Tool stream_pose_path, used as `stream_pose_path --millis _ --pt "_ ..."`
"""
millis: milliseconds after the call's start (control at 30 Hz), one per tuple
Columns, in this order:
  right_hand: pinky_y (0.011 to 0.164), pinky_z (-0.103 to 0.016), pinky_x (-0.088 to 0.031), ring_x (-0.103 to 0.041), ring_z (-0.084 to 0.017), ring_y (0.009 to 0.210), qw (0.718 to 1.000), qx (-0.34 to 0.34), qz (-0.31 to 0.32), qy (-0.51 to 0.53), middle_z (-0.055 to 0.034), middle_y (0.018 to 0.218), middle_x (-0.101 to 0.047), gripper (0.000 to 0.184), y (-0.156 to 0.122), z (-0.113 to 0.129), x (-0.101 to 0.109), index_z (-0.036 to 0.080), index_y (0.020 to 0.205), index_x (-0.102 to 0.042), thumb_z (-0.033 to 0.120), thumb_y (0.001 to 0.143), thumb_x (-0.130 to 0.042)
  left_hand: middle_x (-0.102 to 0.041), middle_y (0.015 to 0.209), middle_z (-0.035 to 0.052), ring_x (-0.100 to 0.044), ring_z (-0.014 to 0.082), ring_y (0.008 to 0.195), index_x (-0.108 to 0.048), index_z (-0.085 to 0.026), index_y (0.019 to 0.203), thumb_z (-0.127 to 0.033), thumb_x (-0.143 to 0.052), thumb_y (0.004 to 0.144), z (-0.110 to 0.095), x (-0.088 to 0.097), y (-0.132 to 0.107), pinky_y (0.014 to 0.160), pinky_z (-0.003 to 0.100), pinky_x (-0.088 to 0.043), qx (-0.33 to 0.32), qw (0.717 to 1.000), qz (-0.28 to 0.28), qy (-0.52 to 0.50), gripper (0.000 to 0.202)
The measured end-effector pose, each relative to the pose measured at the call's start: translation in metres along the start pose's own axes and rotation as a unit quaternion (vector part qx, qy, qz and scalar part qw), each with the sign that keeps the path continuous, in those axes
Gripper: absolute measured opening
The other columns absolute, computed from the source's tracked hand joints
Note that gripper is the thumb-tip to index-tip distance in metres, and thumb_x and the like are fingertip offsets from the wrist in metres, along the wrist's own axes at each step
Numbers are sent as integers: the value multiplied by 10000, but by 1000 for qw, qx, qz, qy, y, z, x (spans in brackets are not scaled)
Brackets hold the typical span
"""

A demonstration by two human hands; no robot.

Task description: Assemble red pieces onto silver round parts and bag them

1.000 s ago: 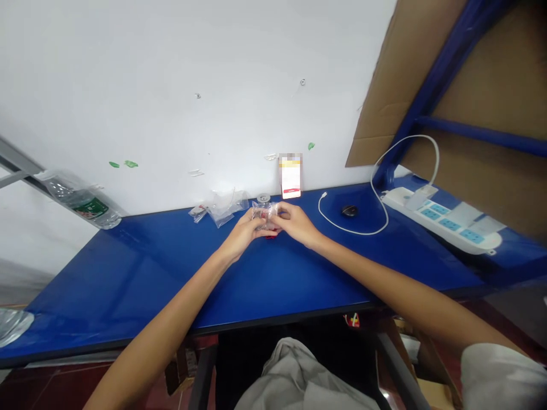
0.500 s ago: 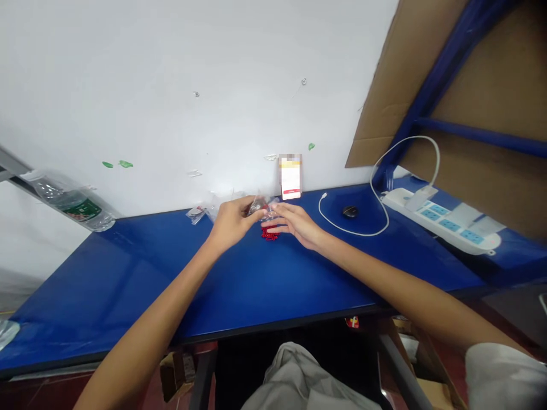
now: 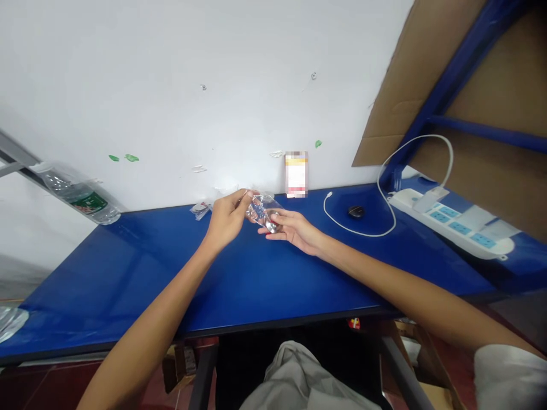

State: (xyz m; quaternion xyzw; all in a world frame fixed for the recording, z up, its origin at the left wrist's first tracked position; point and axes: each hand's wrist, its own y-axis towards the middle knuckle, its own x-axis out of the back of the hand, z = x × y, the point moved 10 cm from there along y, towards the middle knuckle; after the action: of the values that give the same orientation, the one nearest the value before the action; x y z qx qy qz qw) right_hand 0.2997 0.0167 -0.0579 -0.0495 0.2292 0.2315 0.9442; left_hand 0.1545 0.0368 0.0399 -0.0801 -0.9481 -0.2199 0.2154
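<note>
My left hand (image 3: 228,219) pinches a small clear plastic bag (image 3: 258,209) between thumb and fingers, just above the blue table. My right hand (image 3: 297,230) is at the bag's right end, with its thumb over a shiny round metal piece (image 3: 272,224). Whether that piece is inside the bag or at its mouth, I cannot tell. A bit of red shows beside the right fingers; the red stringy bundle is mostly hidden there. More crumpled clear plastic lies behind the hands, and a small clear packet (image 3: 200,210) rests left of them near the wall.
A phone (image 3: 296,174) with a lit screen leans on the white wall. To the right lie a black computer mouse (image 3: 355,212), a white cable (image 3: 363,234) and a white power strip (image 3: 453,223). A water bottle (image 3: 81,193) is at the left end of the blue table (image 3: 256,285).
The clear bag is now stretched out between my hands, and the shiny metal piece has come into sight at my right fingers. The red bundle is now mostly covered. The view has shifted slightly.
</note>
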Motion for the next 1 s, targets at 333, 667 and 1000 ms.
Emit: stream_pose_path --millis 333,667,1000 --pt "922 -401 -704 -817 -249 985 1000 -4 -4 9 -126 1167 -803 298 -4 7 2 152 1241 -711 240 957 -726 -747 1150 100 -685 164 766 -739 -189 1193 -513 -513 1073 10 66 8 650 288 -593 -36 980 -189 -40 413" --pt "996 -465 -695 -827 -286 1043 1000 3 -14 -14 -141 1217 -799 392 -4 13 3 165 1286 -677 162 909 -783 -733 1032 135 -718 315 989 -551 -137 1420 -310 -613 966 85 91 42 923 447 -545 23 939 -212 268 489" --pt "980 -435 -698 -824 -272 1065 998 26 -4 -63 -144 1286 -791 380 -3 16 7 195 1312 -674 307 973 -803 -647 1390 240 -497 453 1371 -660 -133 1364 -329 -570 1005 32 54 40 1165 616 -383 -114 911 -117 378 419"
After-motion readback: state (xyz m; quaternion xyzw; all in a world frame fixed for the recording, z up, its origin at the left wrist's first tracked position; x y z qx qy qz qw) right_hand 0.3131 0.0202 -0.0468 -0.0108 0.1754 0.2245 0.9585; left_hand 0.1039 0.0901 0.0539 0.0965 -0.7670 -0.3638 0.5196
